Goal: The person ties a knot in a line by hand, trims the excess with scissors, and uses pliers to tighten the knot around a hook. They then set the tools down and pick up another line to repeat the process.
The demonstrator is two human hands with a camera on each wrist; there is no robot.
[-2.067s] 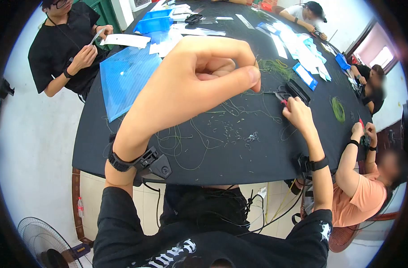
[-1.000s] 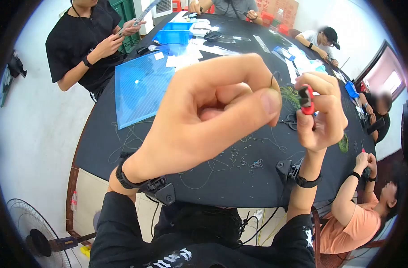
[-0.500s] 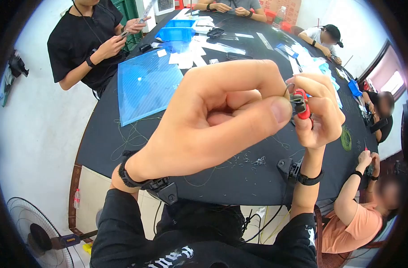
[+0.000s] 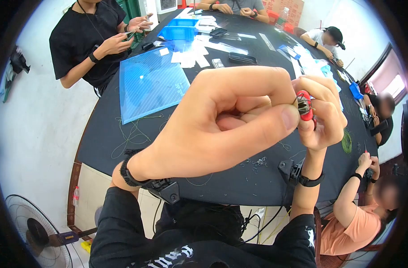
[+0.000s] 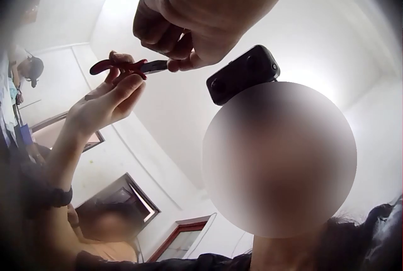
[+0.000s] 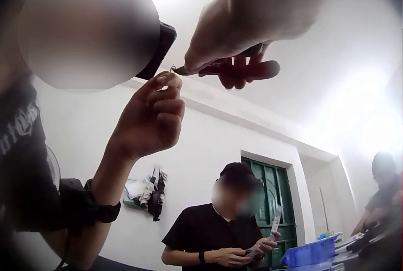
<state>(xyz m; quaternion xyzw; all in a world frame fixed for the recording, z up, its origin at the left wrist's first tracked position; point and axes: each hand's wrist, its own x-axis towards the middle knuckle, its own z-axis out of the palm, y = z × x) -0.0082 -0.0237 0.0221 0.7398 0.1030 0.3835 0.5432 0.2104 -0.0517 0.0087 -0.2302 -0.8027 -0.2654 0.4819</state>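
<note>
In the head view my left hand (image 4: pixel 222 138) is raised over the table, pinching a small dark fish hook (image 6: pixel 173 68) between thumb and forefinger. Most of the hook is hidden by the fingertips. My right hand (image 4: pixel 325 114), close beside it, grips red-handled cutters (image 4: pixel 306 107). Their metal tips point at the left fingertips and overlap the hook and its thin line in the head view. From the left wrist the red handles lie across the right hand's fingers, with the tips right at the left fingertips.
Below lies a black-covered table (image 4: pixel 101 143) with loose line, small clippings, and a coil of green line (image 4: pixel 346 141). A blue plastic folder (image 4: pixel 150 87), a blue tray (image 4: pixel 179 32) and papers lie farther back. Several people sit or stand around it. A fan (image 4: pixel 36 232) stands lower left.
My right hand has picked up the red-handled cutters from the table and brought them up to the left fingertips. Over the last half second both hands have shifted slightly, the tips closing in on the hook.
</note>
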